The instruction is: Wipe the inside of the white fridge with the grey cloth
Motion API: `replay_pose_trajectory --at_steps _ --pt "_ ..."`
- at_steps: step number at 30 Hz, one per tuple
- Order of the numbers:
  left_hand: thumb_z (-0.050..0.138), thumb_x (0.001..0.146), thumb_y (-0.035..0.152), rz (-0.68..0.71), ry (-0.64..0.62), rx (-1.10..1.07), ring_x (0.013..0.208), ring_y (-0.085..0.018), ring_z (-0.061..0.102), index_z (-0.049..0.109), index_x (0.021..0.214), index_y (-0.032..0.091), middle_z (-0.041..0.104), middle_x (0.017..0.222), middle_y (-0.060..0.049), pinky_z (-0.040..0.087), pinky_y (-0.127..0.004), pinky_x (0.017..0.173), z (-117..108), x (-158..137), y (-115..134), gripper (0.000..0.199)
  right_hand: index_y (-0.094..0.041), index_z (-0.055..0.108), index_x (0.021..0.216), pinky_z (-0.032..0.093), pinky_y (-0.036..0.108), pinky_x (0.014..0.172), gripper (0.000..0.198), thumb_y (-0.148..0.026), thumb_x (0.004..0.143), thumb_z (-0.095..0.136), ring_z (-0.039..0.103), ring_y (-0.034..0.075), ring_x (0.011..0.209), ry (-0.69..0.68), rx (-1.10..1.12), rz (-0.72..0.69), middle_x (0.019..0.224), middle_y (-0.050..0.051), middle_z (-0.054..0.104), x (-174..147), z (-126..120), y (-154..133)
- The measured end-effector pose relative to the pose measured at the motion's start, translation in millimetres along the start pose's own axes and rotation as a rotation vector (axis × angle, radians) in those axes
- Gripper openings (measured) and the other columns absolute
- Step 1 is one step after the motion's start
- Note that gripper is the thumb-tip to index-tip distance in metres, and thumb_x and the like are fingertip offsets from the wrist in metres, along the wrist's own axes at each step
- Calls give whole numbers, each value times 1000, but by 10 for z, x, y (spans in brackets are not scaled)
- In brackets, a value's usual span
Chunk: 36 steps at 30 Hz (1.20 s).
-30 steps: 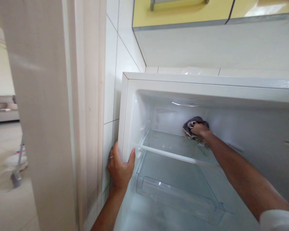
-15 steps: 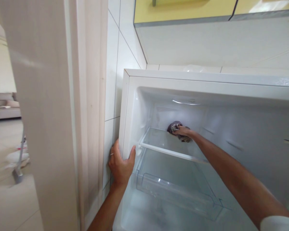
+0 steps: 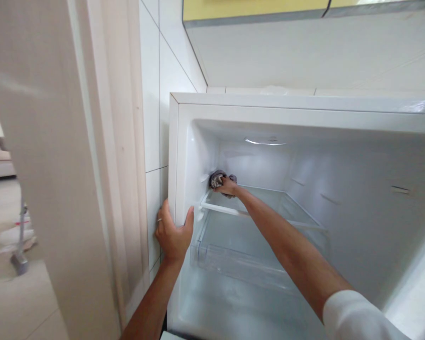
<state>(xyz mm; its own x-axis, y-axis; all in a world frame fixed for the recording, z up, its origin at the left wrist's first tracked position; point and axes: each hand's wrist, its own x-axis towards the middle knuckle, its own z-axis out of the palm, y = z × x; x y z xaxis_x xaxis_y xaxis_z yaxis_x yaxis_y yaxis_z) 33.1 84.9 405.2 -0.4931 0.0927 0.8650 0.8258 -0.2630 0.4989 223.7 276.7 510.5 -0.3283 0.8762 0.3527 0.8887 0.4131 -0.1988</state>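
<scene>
My right hand (image 3: 228,185) reaches deep into the refrigerator (image 3: 174,156) and is closed on a crumpled dark, patterned cloth (image 3: 217,179). The cloth is pressed at the back left corner, against the left inner wall and just above the upper glass shelf (image 3: 262,193). My left hand (image 3: 173,236) grips the refrigerator's left front edge, with the fingers round the outer side and the thumb toward the inside. A ring shows on one of its fingers. My right forearm hides part of the shelf's white front strip.
Under the upper shelf sits a clear plastic drawer (image 3: 244,267). A wooden door frame (image 3: 102,156) and white tiled wall stand close on the left. Yellow cabinets (image 3: 251,7) hang above. A broom (image 3: 20,259) and a white bag are on the floor beyond.
My right hand has moved the cloth left along the back of the upper shelf into the corner. My left hand keeps its grip on the edge. The view has shifted slightly.
</scene>
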Motion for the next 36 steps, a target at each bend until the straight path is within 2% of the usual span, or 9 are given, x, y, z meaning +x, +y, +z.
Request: replay_pose_trajectory --at_steps 2,6,8,12,16,21,27,31,36 --pt "71 86 63 -49 -29 -16 108 -38 75 58 137 11 74 122 -24 60 -48 88 2 5 2 74 -12 65 127 52 40 100 56 -44 85 80 66 32 117 -6 13 5 134 17 66 -168 -67 -32" --pt "70 85 65 -122 -92 -73 114 -40 71 56 138 10 72 124 -25 56 -53 96 5 21 20 78 -17 68 122 53 35 95 53 -51 84 80 68 27 111 -6 51 -54 125 11 70 -579 -122 -170" --pt "69 85 66 -128 -113 -92 117 -42 70 55 139 8 71 124 -26 54 -56 99 7 33 26 80 -18 68 122 52 36 99 54 -53 83 81 66 26 114 26 65 -92 128 10 69 -790 -108 -240" --pt "70 85 65 -116 -141 -112 121 -42 68 53 141 9 69 128 -27 54 -56 101 1 61 25 81 -17 67 125 43 39 113 48 -44 87 78 58 28 130 127 59 -116 141 14 60 -1137 -76 -308" --pt "71 85 60 -106 -194 -133 122 -41 68 51 142 10 68 131 -26 55 -54 99 -24 90 30 78 -15 65 130 42 38 115 48 -41 90 74 57 29 132 148 15 -66 142 16 57 -1357 -141 -241" --pt "75 83 53 -135 -243 -164 124 -41 67 51 143 13 68 131 -24 54 -55 102 -61 114 52 77 -13 63 131 46 41 111 50 -41 91 70 59 33 130 154 -83 118 143 19 59 -1597 -333 77" --pt "74 83 52 -139 -254 -185 125 -41 66 51 143 12 67 131 -25 53 -56 103 -61 112 57 75 -11 59 138 48 39 108 53 -40 93 64 63 34 128 188 -191 395 144 23 60 -1815 -582 695" --pt "70 86 57 -139 -243 -187 122 -40 66 50 143 13 68 128 -23 54 -55 101 -45 94 51 75 -13 56 144 48 34 106 60 -42 92 65 62 30 131 177 -223 481 147 19 61 -1765 -714 1036" --pt "67 87 61 -142 -219 -171 117 -39 68 52 143 15 69 124 -21 55 -51 97 -33 63 45 74 -16 61 138 54 28 80 55 -45 91 65 75 25 102 125 -248 579 124 15 75 -1512 -805 1340"
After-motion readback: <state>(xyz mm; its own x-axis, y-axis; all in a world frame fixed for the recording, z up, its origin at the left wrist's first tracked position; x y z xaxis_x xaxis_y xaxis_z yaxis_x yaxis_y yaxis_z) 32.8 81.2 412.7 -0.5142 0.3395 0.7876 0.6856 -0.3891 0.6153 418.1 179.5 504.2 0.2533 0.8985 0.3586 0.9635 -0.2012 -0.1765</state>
